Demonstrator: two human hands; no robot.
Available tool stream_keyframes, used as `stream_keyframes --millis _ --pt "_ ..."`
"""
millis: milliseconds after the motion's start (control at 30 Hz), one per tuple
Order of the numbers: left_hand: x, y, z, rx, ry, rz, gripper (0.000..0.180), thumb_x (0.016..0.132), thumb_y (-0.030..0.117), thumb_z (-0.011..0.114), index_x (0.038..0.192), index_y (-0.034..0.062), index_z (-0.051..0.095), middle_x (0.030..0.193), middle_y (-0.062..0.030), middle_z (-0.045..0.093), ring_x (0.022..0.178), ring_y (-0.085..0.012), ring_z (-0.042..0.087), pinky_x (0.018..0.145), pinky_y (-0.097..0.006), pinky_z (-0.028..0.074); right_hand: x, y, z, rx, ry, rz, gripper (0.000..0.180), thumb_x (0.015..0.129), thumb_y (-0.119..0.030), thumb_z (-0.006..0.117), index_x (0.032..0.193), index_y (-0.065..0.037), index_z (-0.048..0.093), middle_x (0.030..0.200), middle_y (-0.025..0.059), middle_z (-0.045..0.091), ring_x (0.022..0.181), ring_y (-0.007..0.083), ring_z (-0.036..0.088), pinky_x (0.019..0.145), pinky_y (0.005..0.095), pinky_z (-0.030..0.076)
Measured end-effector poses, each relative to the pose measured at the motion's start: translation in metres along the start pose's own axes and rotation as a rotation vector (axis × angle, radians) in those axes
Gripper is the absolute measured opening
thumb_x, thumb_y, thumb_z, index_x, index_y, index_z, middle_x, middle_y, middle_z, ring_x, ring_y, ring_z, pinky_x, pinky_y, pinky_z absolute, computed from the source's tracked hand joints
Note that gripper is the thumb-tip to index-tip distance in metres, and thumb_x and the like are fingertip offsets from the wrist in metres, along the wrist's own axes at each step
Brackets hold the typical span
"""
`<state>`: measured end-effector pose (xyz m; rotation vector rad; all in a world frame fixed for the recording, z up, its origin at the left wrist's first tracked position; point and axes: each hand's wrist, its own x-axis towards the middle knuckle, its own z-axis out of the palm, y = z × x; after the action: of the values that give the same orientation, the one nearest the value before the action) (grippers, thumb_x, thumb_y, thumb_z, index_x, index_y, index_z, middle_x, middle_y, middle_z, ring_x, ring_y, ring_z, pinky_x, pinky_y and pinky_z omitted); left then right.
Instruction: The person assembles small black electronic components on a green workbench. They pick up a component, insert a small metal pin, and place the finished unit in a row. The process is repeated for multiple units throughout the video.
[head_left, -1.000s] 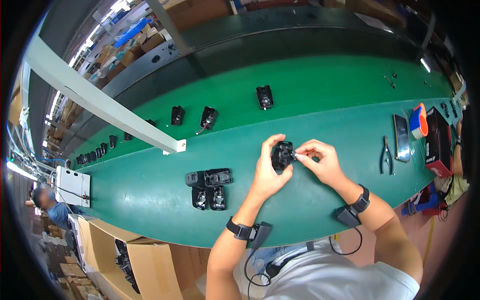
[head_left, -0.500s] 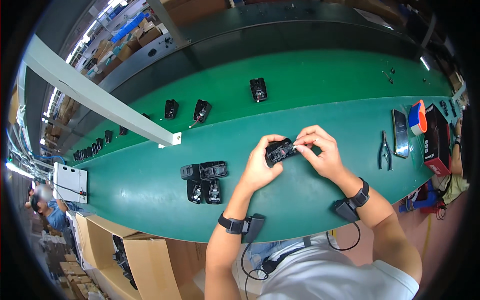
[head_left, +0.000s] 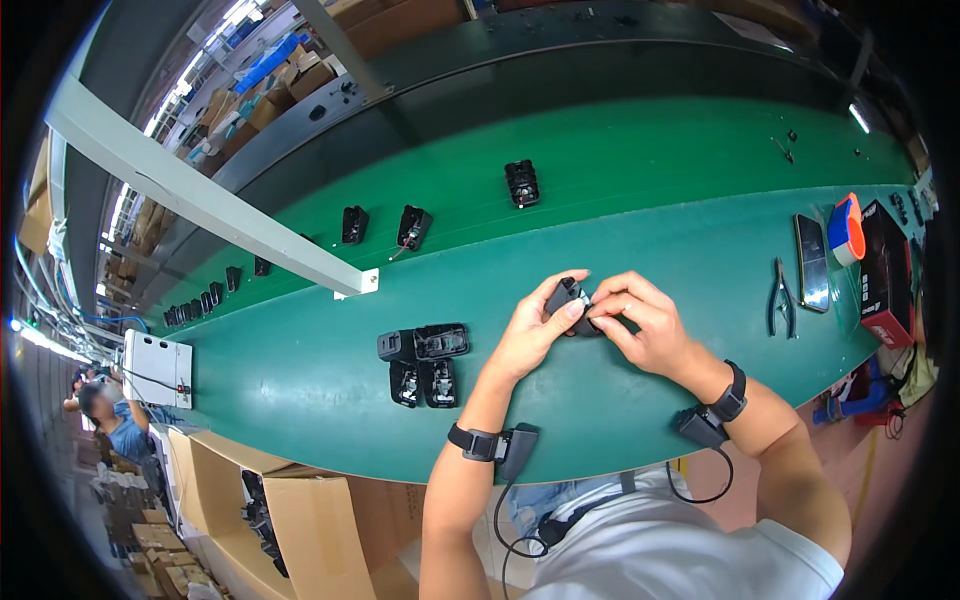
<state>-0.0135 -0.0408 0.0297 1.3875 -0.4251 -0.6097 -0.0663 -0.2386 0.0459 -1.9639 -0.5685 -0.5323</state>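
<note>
A small black plastic housing [head_left: 566, 292] is held up over the green bench, tilted on its side. My left hand [head_left: 532, 335] grips it, with the thumb across its near face. At the housing's right side my right hand [head_left: 640, 318] has its thumb and fingertips pinched together; a small pale bit shows there, too small to name. The fingers cover much of the housing's inside. Left of my hands, several similar black housings [head_left: 441, 342] sit grouped on the bench, some with their hollow insides facing up.
More black housings [head_left: 521, 184] stand along the brighter green strip beyond the bench. At right lie pliers [head_left: 781, 300], a phone [head_left: 812, 262], an orange-and-blue tape roll [head_left: 847, 230] and a black-and-red box [head_left: 886, 275]. A grey post [head_left: 220, 210] crosses at left; a cardboard box [head_left: 315, 530] stands below.
The housing has been turned in my hands: its open inside faced up before, and now more of its outer side shows. My left thumb has moved onto it. The view has shifted slightly.
</note>
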Motion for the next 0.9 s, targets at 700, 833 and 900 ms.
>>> stream_keyframes --millis 700,833,900 --pt "-0.001 0.010 0.004 -0.158 -0.109 0.079 0.073 0.092 0.031 0.068 0.150 0.0054 0.033 0.124 -0.0090 0.054 0.113 -0.0164 0.053 0.099 -0.032 0.042 -0.012 -0.009 0.010 0.301 0.035 0.286 0.005 0.084 -0.002 0.071 0.089 -0.002 0.070 0.121 0.0130 0.054 0.106 0.0214 0.058 0.084 0.0323 0.054" --pt "0.000 0.007 0.002 -0.109 -0.095 0.017 0.068 0.095 0.026 0.066 0.150 0.0060 0.033 0.127 -0.0100 0.054 0.113 -0.0156 0.052 0.098 -0.031 0.043 -0.009 -0.013 0.007 0.115 0.000 0.201 0.011 0.079 -0.001 0.073 0.090 -0.002 0.071 0.121 0.0147 0.058 0.108 0.0271 0.058 0.087 0.0349 0.053" --pt "0.001 0.003 0.006 -0.072 -0.065 0.046 0.067 0.096 0.027 0.065 0.150 0.0053 0.032 0.131 -0.0104 0.051 0.114 -0.0159 0.052 0.100 -0.033 0.042 -0.011 -0.006 0.003 0.206 -0.027 0.232 0.010 0.078 -0.001 0.073 0.088 -0.002 0.072 0.124 0.0152 0.059 0.111 0.0288 0.058 0.089 0.0359 0.053"
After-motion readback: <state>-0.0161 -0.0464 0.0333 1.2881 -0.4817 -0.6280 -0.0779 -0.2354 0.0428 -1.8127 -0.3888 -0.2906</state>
